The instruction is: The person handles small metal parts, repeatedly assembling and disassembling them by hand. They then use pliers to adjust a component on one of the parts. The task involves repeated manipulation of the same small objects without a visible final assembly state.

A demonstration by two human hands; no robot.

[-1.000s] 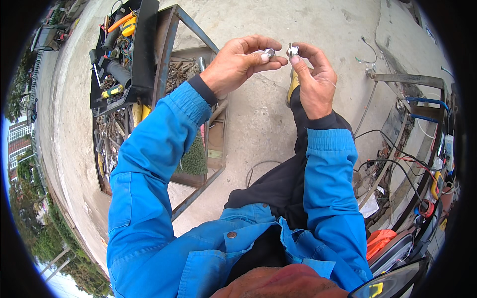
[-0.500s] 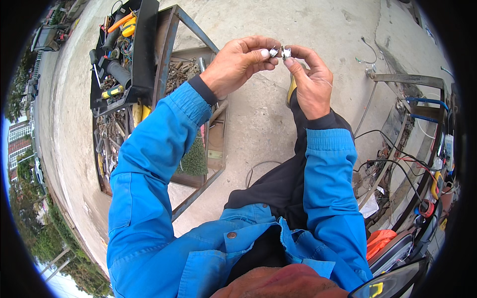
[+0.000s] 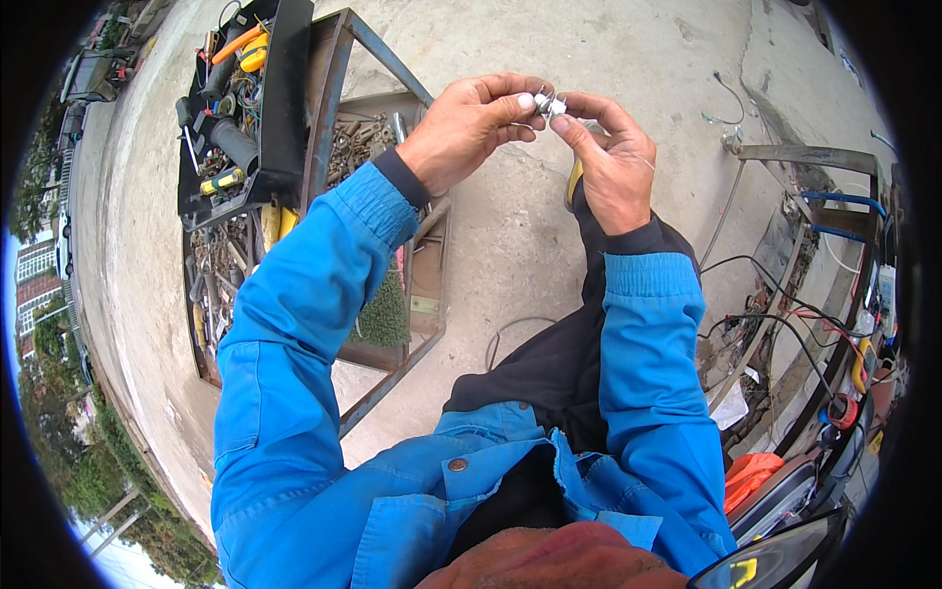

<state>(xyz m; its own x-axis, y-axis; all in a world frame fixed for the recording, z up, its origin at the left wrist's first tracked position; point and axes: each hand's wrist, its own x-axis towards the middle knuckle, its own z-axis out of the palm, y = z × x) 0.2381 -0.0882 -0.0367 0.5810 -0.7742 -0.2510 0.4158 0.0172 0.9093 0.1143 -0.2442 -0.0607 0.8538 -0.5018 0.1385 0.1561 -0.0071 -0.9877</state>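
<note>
A small silvery metal piece [image 3: 541, 101] is pinched in the left hand [image 3: 469, 123], a small white piece [image 3: 558, 106] in the right hand [image 3: 614, 162] — both held end to end at upper centre; whether they touch cannot be told.

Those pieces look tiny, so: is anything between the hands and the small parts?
Nothing visible: the left hand pinches a small grey part, the right hand a small white part. I can't tell whether the parts touch.
</note>
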